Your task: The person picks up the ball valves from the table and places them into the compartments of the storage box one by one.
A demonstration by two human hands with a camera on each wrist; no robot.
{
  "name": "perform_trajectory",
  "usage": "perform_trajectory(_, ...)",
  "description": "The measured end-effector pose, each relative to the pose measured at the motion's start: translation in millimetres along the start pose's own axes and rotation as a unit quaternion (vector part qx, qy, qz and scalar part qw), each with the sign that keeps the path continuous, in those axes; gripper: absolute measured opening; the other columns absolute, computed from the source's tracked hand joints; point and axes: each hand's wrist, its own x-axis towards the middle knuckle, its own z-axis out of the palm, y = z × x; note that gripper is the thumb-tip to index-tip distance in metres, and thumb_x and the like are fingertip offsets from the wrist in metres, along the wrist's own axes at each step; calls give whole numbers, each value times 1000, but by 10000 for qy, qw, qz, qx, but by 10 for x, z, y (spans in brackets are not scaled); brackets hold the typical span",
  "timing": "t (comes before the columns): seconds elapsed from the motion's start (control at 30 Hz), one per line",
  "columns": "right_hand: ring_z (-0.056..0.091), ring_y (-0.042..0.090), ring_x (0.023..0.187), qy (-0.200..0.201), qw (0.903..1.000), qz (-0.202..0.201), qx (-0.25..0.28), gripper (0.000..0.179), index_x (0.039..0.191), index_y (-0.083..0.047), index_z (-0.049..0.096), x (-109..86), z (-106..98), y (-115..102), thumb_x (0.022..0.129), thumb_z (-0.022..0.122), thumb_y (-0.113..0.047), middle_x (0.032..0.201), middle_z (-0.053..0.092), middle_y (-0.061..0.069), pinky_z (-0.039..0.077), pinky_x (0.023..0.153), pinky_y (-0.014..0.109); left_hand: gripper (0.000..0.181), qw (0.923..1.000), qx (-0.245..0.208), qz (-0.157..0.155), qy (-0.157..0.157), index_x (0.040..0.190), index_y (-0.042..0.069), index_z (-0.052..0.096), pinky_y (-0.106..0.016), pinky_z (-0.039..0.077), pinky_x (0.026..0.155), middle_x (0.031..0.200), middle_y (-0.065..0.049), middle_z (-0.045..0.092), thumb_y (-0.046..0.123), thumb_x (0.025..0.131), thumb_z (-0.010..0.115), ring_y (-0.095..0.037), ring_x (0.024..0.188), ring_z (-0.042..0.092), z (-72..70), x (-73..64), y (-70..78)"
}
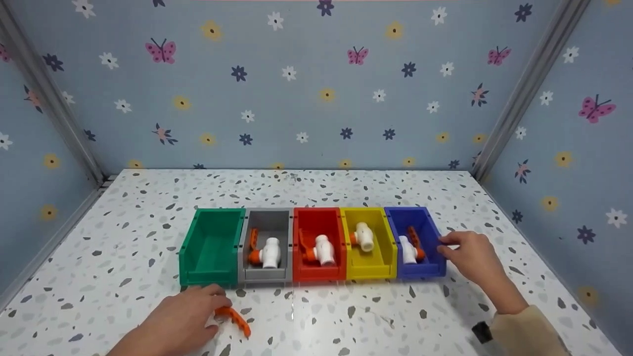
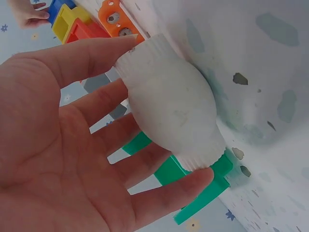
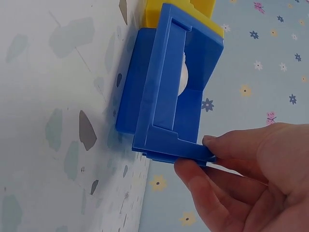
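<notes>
My left hand (image 1: 178,316) holds a white plastic ball valve (image 2: 174,101) close over the table, in front of the green bin (image 1: 212,277). In the left wrist view the thumb is at one end of the valve body and the fingertips run along to the other. Its orange lever handle (image 1: 241,324) sticks out to the right of the hand. My right hand (image 1: 472,257) pinches the right side wall of the blue bin (image 1: 420,270) between thumb and fingers. Inside that bin lies another valve (image 1: 408,250) with an orange handle.
Between the green and blue bins, in one row, stand a grey bin (image 1: 267,276), a red bin (image 1: 319,274) and a yellow bin (image 1: 371,272), each with one valve. Flowered panels (image 1: 296,99) wall the speckled table (image 1: 346,316). A small black object (image 1: 481,332) is near the right sleeve.
</notes>
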Motion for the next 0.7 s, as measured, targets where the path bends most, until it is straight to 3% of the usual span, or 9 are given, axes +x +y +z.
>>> perform_trajectory(0.23,69,29,90,31,10000,-44,8,26,114,3,73,-3,2,13,93,70,-12,107,72,18,58,76,46,29,9999,22,48,143,106,20,75,-60,53,82,111,2,62,18,79,85,-24,98,56,-15,-20,4)
perform_trajectory(0.47,69,30,91,7,10000,-68,-28,26,115,2,73,-3,-4,6,93,70,-12,108,72,18,57,77,47,30,9996,-228,49,153,97,24,75,-56,53,79,100,7,58,12,73,88,-22,93,51,-80,-31,-6)
perform_trajectory(0.7,70,29,88,86,9999,-74,-83,26,115,3,73,-11,10,-1,92,71,-10,108,71,20,58,74,45,31,9984,-159,281,463,90,28,75,-49,55,73,98,10,57,10,69,89,-19,95,52,-163,-65,3)
